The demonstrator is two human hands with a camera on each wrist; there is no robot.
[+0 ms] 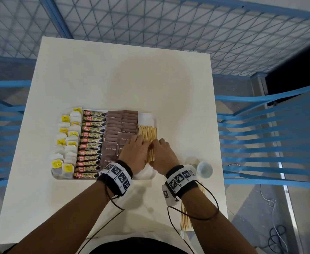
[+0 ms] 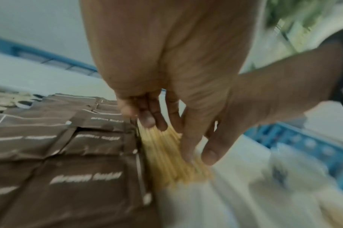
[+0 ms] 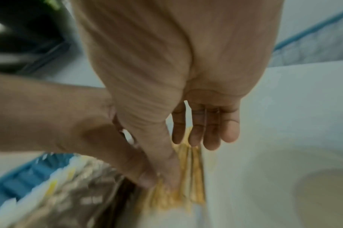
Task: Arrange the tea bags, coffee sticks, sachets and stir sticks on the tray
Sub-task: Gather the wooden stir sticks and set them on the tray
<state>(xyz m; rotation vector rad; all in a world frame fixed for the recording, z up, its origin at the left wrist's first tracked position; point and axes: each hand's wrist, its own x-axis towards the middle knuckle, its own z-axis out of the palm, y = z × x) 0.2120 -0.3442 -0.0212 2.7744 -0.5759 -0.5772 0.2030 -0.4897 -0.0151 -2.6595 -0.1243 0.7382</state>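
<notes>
At 3 o'clock on tray: both hands working the stir sticks, last lane after the sachets. Left hand on sachet side of the bundle, fingers fairly straight and pointing down onto the sticks, thumb alongside; touching, not clearly wrapped round them. Right hand on the outer side, thumb and index fingers seemingly pinching a few sticks, rest of fingers loose; wrist views blurred, so read w/ caution.

Step, as judged: squaring up / adding sticks to the lane. Task looks mostly done. Next move prob calls for light sideways pressure from both sides to line ends up, w/o nudging sachets; then fetching spare sticks lying on table at 5 o'clock, under right forearm.

Tray contents, 9 to 3 o'clock: tea bags in two columns, coffee sticks in one stacked column, brown sugar sachets overlapping in two columns, then stir sticks w/ bare tray floor at 12 o'clock of them.

Small white bowl off tray at 4 o'clock; looks empty, can't tell for sure
</notes>
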